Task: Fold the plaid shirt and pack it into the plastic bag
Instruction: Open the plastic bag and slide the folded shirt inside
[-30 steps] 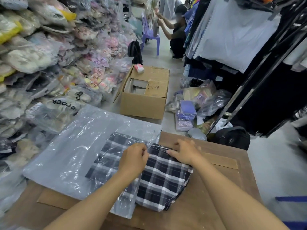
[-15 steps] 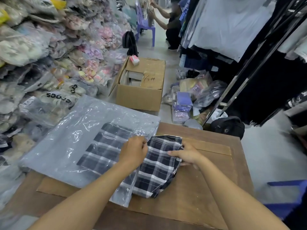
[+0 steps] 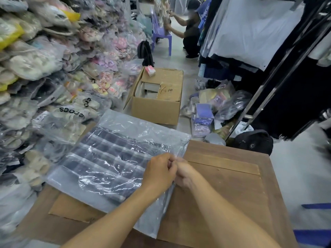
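Note:
The folded plaid shirt, dark blue with white lines, lies wholly inside the clear plastic bag on the wooden table. My left hand and my right hand meet at the bag's open right edge. The fingers of both hands pinch the thin plastic of the bag's mouth. The bag's lower right corner is partly hidden under my left forearm.
A wall of bagged slippers rises at the left. An open cardboard box stands on the floor past the table. Bagged goods and a black backpack lie at the right under a clothes rack. A person crouches far back.
The shirt stuck halfway out of the bag before; it has slid fully inside. Both hands have left the shirt and come together on the bag's open edge.

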